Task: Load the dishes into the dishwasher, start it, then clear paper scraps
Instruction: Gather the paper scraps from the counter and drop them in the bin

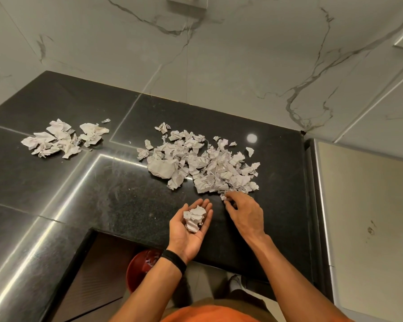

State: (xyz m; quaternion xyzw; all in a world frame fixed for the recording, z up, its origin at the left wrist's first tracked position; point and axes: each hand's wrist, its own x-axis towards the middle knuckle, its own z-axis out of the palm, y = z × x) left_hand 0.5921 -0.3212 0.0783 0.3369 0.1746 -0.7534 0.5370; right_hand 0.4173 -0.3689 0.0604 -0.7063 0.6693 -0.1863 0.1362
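A large heap of torn white paper scraps [203, 162] lies on the black stone counter [116, 196], right of centre. A smaller heap of scraps [63, 139] lies at the left. My left hand [191, 228] is held palm up over the counter's front edge, fingers relaxed, carrying a small bundle of crumpled scraps [194, 218]. My right hand [241, 211] reaches palm down to the near edge of the large heap, and its fingertips pinch a few small scraps [225, 196] there.
A red bin [141, 266] with some scraps inside stands on the floor below the counter's front edge, partly hidden by my left wrist. Marble wall tiles rise behind the counter. A pale cabinet side [363, 217] borders the counter on the right.
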